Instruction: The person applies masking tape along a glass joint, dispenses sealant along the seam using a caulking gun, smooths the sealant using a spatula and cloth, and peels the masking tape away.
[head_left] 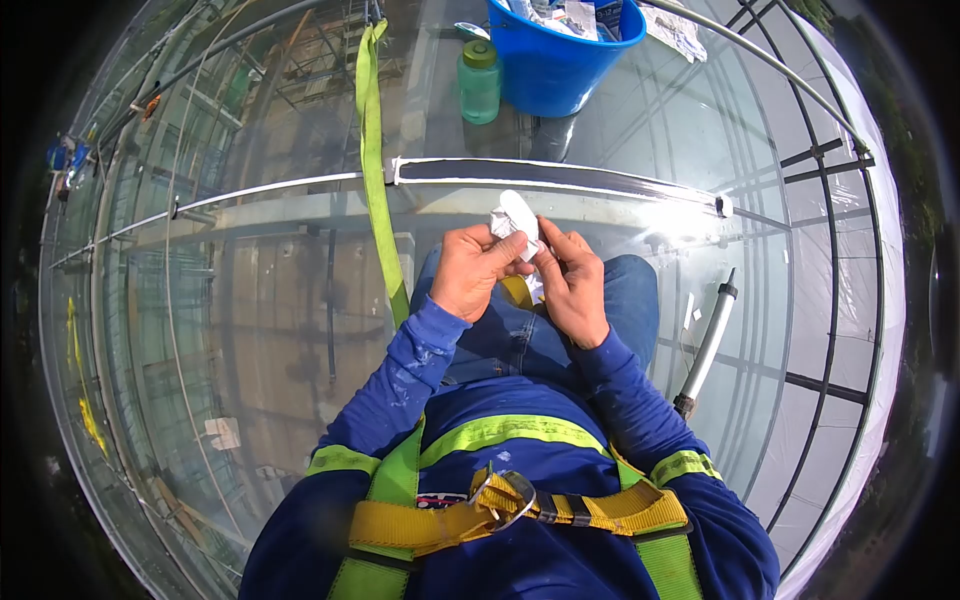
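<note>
Glass panel [690,130] | With left hand [465,272] and right hand [577,290] pinched closed, I handle a crumpled white wad [516,214] above the lap [505,345] | caulking gun [709,342] toward right edge, blue bucket [560,70] toward far edge

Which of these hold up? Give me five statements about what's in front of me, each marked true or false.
1. Your left hand and right hand both touch the crumpled white material. True.
2. The green bottle is inside the blue bucket. False: the bottle stands beside the bucket.
3. The silver tube tool lies to your left. False: it lies to your right.
4. The bucket holds things. True.
5. The bottle's lid is off. False: it's on.
</note>
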